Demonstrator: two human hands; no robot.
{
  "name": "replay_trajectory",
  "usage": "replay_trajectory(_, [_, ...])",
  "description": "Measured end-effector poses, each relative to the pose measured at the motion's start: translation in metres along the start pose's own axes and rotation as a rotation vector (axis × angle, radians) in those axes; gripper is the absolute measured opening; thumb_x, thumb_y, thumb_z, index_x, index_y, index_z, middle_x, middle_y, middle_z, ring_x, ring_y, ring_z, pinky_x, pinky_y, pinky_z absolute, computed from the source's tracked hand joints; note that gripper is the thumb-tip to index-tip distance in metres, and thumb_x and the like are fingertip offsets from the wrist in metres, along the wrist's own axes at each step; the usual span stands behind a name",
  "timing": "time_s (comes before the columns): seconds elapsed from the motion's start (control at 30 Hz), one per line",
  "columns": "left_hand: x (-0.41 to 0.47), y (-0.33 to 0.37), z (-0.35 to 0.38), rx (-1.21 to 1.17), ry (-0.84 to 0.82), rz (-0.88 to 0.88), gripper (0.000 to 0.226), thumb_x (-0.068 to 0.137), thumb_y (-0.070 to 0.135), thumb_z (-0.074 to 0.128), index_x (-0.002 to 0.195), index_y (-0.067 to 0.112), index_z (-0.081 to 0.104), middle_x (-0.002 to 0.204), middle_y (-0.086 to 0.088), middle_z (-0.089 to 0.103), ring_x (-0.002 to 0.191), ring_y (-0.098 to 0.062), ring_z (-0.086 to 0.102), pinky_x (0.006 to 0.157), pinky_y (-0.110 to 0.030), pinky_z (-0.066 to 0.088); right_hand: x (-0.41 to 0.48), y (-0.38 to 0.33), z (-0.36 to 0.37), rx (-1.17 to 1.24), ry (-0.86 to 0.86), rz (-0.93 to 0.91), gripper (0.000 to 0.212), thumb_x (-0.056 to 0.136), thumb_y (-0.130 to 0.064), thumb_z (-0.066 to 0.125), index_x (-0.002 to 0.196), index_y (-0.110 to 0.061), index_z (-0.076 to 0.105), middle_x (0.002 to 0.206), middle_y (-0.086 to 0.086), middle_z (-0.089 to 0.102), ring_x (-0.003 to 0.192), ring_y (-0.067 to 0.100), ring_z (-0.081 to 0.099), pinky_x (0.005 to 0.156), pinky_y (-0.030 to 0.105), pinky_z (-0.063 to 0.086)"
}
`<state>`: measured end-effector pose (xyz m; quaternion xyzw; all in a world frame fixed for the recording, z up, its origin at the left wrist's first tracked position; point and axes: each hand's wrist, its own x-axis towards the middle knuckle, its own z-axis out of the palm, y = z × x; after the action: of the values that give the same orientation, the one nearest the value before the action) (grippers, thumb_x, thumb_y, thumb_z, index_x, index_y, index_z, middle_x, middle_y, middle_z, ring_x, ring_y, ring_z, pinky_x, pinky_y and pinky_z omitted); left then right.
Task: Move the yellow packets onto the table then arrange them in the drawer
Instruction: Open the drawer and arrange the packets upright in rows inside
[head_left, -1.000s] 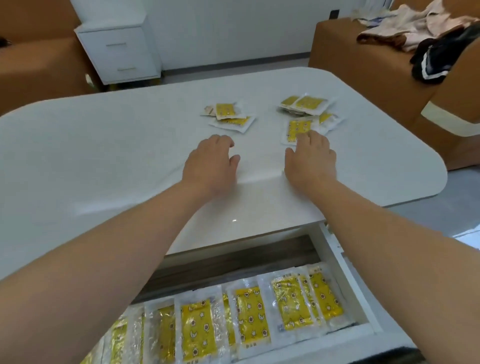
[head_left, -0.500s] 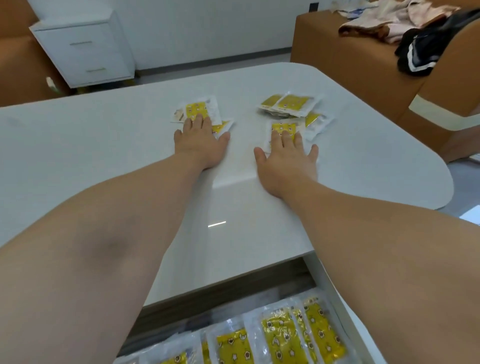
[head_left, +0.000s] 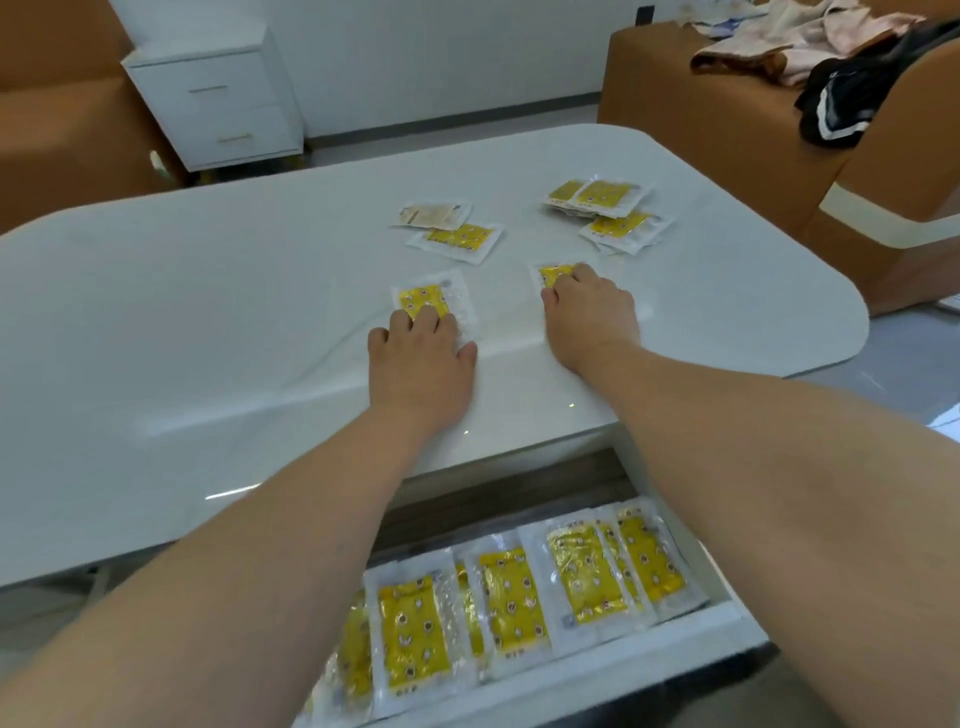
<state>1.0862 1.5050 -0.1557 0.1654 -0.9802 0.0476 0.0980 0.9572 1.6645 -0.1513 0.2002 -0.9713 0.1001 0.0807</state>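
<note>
On the white table (head_left: 208, 322), my left hand (head_left: 423, 364) presses its fingertips on one yellow packet (head_left: 423, 301). The fingers of my right hand (head_left: 589, 312) rest on another yellow packet (head_left: 552, 274) and hide most of it. Farther back lie a yellow packet (head_left: 460, 241), a face-down packet (head_left: 434, 215) and a small pile of yellow packets (head_left: 602, 200). Below the table's near edge the open drawer (head_left: 597, 675) holds a row of several yellow packets (head_left: 511, 597), overlapping side by side.
A white two-drawer cabinet (head_left: 223, 104) stands beyond the table at the back left. An orange sofa (head_left: 675, 78) with a heap of clothes (head_left: 831, 57) is at the back right, close to the table's right end. Another orange seat (head_left: 57, 130) is at the far left.
Both hands reached out to the packet piles, then drew back toward me. Each slid one yellow packet along the table toward the near edge.
</note>
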Motion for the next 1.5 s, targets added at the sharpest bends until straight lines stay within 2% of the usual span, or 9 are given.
replay_trajectory(0.47, [-0.162,-0.054,-0.060,-0.081,-0.111,0.101,0.034,0.098,0.025,0.049,0.131,0.027,0.059,0.118,0.004,0.053,0.107,-0.022,0.047,0.086,-0.036,0.038,-0.137,-0.079,-0.039,0.046,-0.153,-0.244,0.019,0.099,-0.025,0.056,0.108,-0.017,0.071,0.110,0.004,0.056,0.097,0.024,0.058,0.081,0.040,0.056])
replay_trajectory(0.57, [-0.146,-0.063,-0.057,-0.171,-0.082,0.097,0.041,0.098,0.021,0.052,0.138,0.028,0.056,0.123,0.004,0.057,0.113,-0.022,0.050,0.090,-0.035,0.039,-0.137,-0.084,-0.043,0.204,-0.209,-0.239,0.025,0.096,-0.032,0.062,0.118,-0.021,0.065,0.121,0.002,0.054,0.106,0.022,0.056,0.086,0.037,0.053])
replay_trajectory(0.63, [-0.138,-0.070,-0.055,-0.186,-0.081,0.108,0.045,0.098,0.026,0.054,0.143,0.027,0.051,0.137,0.005,0.054,0.124,-0.021,0.047,0.097,-0.038,0.040,-0.133,-0.087,-0.045,0.263,-0.279,-0.226,0.045,0.092,-0.030,0.065,0.135,-0.023,0.054,0.137,0.003,0.047,0.121,0.025,0.050,0.095,0.039,0.048])
replay_trajectory(0.73, [-0.135,-0.080,-0.051,-0.309,-0.218,0.018,0.060,0.100,0.041,0.053,0.155,0.029,0.034,0.162,0.007,0.030,0.148,-0.020,0.025,0.117,-0.044,0.029,-0.130,-0.092,-0.045,0.198,-0.389,-0.210,0.069,0.092,-0.027,0.059,0.156,-0.029,0.031,0.163,0.001,0.025,0.144,0.034,0.028,0.112,0.050,0.033])
replay_trajectory(0.83, [-0.135,-0.085,-0.050,-0.376,-0.353,-0.048,0.072,0.101,0.049,0.050,0.161,0.028,0.017,0.168,0.007,0.014,0.154,-0.018,0.010,0.125,-0.041,0.015,-0.130,-0.094,-0.044,0.111,-0.474,-0.187,0.074,0.094,-0.034,0.052,0.160,-0.036,0.018,0.169,-0.003,0.012,0.151,0.034,0.015,0.118,0.054,0.021])
replay_trajectory(1.03, [-0.132,-0.090,-0.058,-0.366,-0.393,-0.052,0.080,0.096,0.050,0.058,0.161,0.029,0.017,0.167,0.005,0.017,0.152,-0.023,0.016,0.122,-0.044,0.019,-0.132,-0.097,-0.046,0.123,-0.462,-0.206,0.065,0.094,-0.039,0.054,0.155,-0.032,0.032,0.159,-0.003,0.035,0.145,0.031,0.027,0.115,0.050,0.027])
replay_trajectory(1.2, [-0.131,-0.089,-0.061,-0.387,-0.340,-0.083,0.083,0.088,0.049,0.070,0.156,0.029,0.027,0.152,0.001,0.041,0.141,-0.025,0.032,0.114,-0.044,0.031,-0.138,-0.101,-0.045,0.156,-0.416,-0.244,0.070,0.089,-0.041,0.061,0.152,-0.029,0.036,0.149,0.003,0.044,0.136,0.034,0.036,0.108,0.048,0.034])
replay_trajectory(1.37, [-0.132,-0.092,-0.067,-0.535,-0.333,-0.137,0.047,0.089,0.034,0.073,0.132,0.029,0.054,0.119,0.005,0.056,0.110,-0.017,0.054,0.094,-0.036,0.050,-0.140,-0.106,-0.044,0.347,-0.367,-0.241,0.075,0.082,-0.031,0.071,0.150,-0.030,0.039,0.139,0.002,0.043,0.112,0.026,0.057,0.093,0.040,0.053])
replay_trajectory(1.5, [-0.131,-0.104,-0.080,-0.614,-0.411,-0.187,0.011,0.093,0.027,0.070,0.102,0.027,0.062,0.100,0.009,0.065,0.090,-0.011,0.063,0.075,-0.030,0.053,-0.139,-0.112,-0.044,0.377,-0.372,-0.219,0.069,0.080,-0.032,0.080,0.142,-0.033,0.047,0.129,0.000,0.045,0.100,0.020,0.061,0.081,0.029,0.052])
